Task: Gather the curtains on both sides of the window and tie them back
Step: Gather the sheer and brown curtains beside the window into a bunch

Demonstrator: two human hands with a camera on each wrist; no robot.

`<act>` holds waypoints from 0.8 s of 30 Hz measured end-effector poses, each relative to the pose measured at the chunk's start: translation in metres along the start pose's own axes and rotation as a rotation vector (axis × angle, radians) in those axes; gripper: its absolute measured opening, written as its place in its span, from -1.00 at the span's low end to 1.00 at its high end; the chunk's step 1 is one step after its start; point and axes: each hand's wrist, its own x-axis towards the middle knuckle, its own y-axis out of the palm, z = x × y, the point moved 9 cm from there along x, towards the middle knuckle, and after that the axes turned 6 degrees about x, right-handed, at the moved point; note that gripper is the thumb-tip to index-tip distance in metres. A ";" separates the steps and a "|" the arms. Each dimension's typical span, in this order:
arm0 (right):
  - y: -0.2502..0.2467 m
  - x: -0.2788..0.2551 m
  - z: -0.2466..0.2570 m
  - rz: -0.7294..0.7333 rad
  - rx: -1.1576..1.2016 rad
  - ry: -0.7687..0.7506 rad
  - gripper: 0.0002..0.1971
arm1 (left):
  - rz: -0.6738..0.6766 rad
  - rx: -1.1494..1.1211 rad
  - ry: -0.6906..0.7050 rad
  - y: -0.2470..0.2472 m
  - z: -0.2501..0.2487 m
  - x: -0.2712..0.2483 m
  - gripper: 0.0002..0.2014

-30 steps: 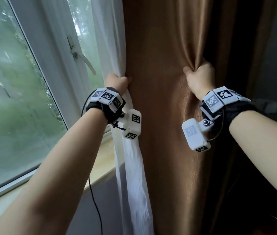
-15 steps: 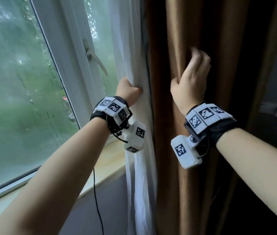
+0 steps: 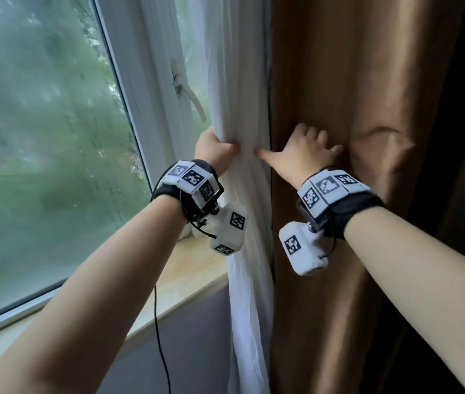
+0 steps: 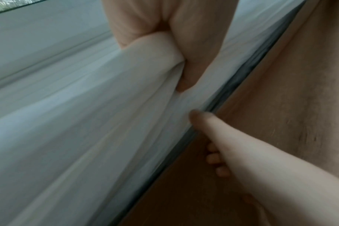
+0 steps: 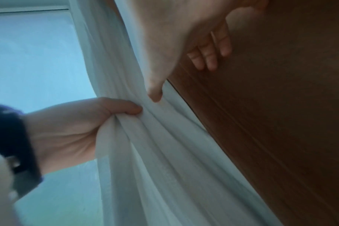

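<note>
The window (image 3: 40,137) is filling the left of the head view, its glass showing blurred green outside, and its white frame (image 3: 140,109) is running down toward the pale wooden sill (image 3: 185,268). Right of it the brown curtain (image 3: 353,109) is hanging as a broad panel of heavy fabric, taking up most of the right half of the view, with a crease pulling in its surface just right of the person's fingers. Between the frame and the brown panel the white sheer curtain (image 3: 239,81) is hanging in a narrow gathered column, falling past the sill edge and on down out of view.

The left hand (image 3: 215,149) is gripping the sheer curtain, fingers wrapped round the bunched cloth from the window side and the thumb pressing it from the front; the right wrist view is showing the folds pinching together at that grip. The right hand (image 3: 302,152) is lying against the brown curtain with its fingers (image 3: 315,136) spread and fairly straight, holding nothing, while its thumb (image 3: 265,155) is reaching left onto the sheer fabric, close to the left thumb. The two hands are sitting at about the same height, near each other.

A white window handle (image 3: 190,100) is pointing down on the frame, just left of the sheer curtain. A thin black cable (image 3: 160,336) is dangling from the left wrist band down past the sill.
</note>
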 end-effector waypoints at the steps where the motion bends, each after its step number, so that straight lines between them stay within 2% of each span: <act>1: 0.001 0.002 0.001 -0.017 0.021 0.032 -0.19 | 0.008 -0.005 -0.001 0.001 0.000 0.000 -0.43; 4: -0.001 0.007 0.000 -0.069 0.079 0.100 -0.42 | 0.014 -0.026 -0.005 0.002 0.002 0.001 -0.41; 6: -0.002 0.007 0.000 -0.041 0.092 0.104 -0.59 | 0.008 -0.045 -0.017 0.003 0.006 0.005 -0.51; 8: -0.002 0.005 0.000 -0.024 0.137 0.059 -0.68 | -0.037 -0.058 -0.033 0.000 0.014 0.011 -0.59; 11: -0.012 -0.007 -0.006 -0.084 0.337 0.019 -0.80 | -0.113 -0.103 -0.020 -0.004 0.021 0.015 -0.44; 13: -0.015 -0.016 -0.022 -0.107 0.605 0.124 -0.76 | -0.205 -0.100 -0.005 -0.011 0.021 0.013 -0.37; 15: -0.014 -0.023 -0.042 -0.125 0.872 0.296 -0.79 | -0.304 -0.084 0.031 -0.019 0.017 0.009 -0.36; 18: -0.012 -0.027 -0.062 -0.140 1.028 0.414 -0.86 | -0.351 -0.022 0.148 -0.019 0.008 0.006 -0.36; 19: -0.013 -0.027 -0.064 -0.142 1.031 0.410 -0.85 | -0.331 -0.018 0.172 -0.015 0.007 0.006 -0.36; 22: -0.023 -0.031 -0.068 -0.188 1.019 0.348 -0.53 | -0.208 -0.099 0.118 0.005 0.017 0.009 -0.27; 24: -0.026 -0.033 -0.070 -0.155 1.043 0.279 -0.54 | -0.110 -0.144 0.061 0.021 0.026 0.009 -0.15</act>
